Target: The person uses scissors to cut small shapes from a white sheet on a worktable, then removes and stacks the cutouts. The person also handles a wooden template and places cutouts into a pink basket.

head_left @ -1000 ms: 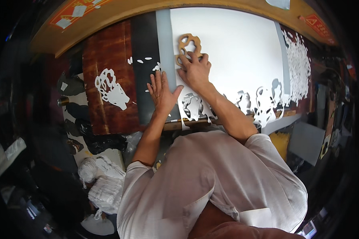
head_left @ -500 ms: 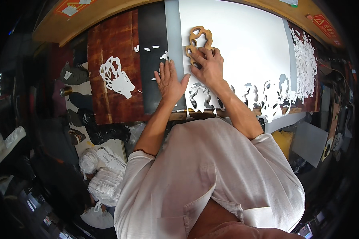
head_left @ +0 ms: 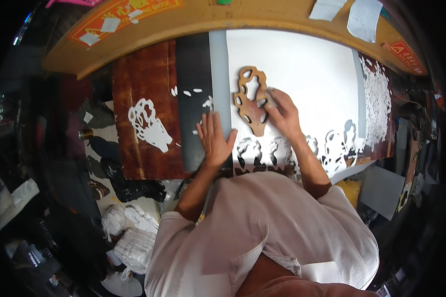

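While 1 white cut-out piece (head_left: 152, 132) lies on the red-brown board (head_left: 148, 74) at far left, the left hand (head_left: 215, 142) rests flat, thumb spread from its fingers, over the black strip (head_left: 193, 59) and grey strip (head_left: 220, 74). On the white sheet (head_left: 307, 74) lies the tan openwork form (head_left: 252, 107); the right hand (head_left: 285, 115) curls at its right edge, whether pinching it I cannot tell. White scraps (head_left: 376, 106) heap at far right.

Worktop (head_left: 146, 74): red-brown, streaked, extends left of left grip (head_left: 215, 141). Beam (head_left: 198, 28): ochre, spans beyond both grips; orange sign (head_left: 146, 10) ahead-left of left grip, white paper (head_left: 364, 21) ahead-right of right grip (head_left: 285, 116). Behind-left of left grip: black bag (head_left: 139, 190), white bundle (head_left: 134, 250). Grey panel (head_left: 382, 192) behind-right of right grip. Light: bright beyond right grip, dark at far sides.
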A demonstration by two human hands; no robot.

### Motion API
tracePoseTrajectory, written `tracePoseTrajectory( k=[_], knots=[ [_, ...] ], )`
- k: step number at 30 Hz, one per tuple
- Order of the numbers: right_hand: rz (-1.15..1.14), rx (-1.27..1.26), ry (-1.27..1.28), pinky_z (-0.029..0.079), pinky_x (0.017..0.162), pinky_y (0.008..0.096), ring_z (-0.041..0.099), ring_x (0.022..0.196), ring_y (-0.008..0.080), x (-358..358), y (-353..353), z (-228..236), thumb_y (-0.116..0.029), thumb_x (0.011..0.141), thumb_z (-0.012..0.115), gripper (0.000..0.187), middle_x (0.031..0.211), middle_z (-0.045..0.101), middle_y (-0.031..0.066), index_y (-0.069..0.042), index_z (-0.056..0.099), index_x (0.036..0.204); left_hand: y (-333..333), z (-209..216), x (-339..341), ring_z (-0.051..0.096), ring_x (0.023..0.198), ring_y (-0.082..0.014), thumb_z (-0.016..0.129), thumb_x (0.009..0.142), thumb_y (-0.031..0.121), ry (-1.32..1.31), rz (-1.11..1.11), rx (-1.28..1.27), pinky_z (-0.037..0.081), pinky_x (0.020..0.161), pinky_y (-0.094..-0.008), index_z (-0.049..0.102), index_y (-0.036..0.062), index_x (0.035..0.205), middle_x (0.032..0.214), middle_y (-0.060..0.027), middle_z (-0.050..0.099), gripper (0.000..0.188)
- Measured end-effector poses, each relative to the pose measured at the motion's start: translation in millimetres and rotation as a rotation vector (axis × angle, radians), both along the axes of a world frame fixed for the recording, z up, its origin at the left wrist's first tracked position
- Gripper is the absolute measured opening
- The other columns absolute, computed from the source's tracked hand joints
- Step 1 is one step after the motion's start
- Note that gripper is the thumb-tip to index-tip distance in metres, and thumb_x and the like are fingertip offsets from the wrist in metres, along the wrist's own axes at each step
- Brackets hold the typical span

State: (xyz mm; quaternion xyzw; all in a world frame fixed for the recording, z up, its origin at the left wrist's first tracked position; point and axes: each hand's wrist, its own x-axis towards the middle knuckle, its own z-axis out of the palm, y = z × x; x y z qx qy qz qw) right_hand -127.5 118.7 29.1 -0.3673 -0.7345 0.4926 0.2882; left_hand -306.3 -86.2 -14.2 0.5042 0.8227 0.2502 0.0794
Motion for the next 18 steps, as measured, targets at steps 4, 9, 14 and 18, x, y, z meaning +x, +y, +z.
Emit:
tracePoseTrajectory(
  k=[4,9,14,18],
  knots=[
    [-0.113,0.031,0.031,0.053,0.098,0.0319,0.063,0.125,0.0250,23,5,6,-0.010,0.097,0.070,0.032,0.137,0.065,0.0153,0.000,0.071,0.127,-45,23,15,0.039,0.144,-0.0480,0.075,0.088,0.027,-0.185,-0.020,0.049,0.028,0.120,-0.0597,0.041,-0.0037,0.153,0.153,-0.0290,0.045,0.079],
    [-0.269,-0.121,-0.065,0.054,0.086,0.0284,0.067,0.097,0.0157,49,22,10,-0.018,0.101,0.071,0.024,0.114,0.074,0.0104,0.002,0.075,0.115,-80,2,12,0.064,0.095,-0.0370,0.074,0.087,0.023,-0.225,-0.129,0.191,0.049,0.085,-0.0472,0.071,0.0054,0.101,0.100,-0.0146,0.068,0.023],
    [-0.324,-0.151,-0.007,0.054,0.081,0.0276,0.065,0.089,0.0118,85,-4,-3,-0.019,0.102,0.070,0.023,0.100,0.076,0.0070,0.002,0.076,0.108,-55,-31,-14,0.062,0.073,-0.0330,0.068,0.091,0.020,0.029,-0.111,0.324,0.046,0.065,-0.0461,0.064,0.0113,0.072,0.075,-0.0068,0.062,0.021],
    [-0.268,-0.018,-0.016,0.054,0.079,0.0292,0.065,0.088,0.0114,127,-30,13,-0.021,0.099,0.070,0.026,0.098,0.077,0.0071,0.001,0.076,0.111,-45,-19,-7,0.062,0.071,-0.0349,0.065,0.093,0.024,0.156,0.006,0.325,0.044,0.062,-0.0510,0.057,0.0086,0.065,0.071,-0.0088,0.059,0.034]
  ],
)
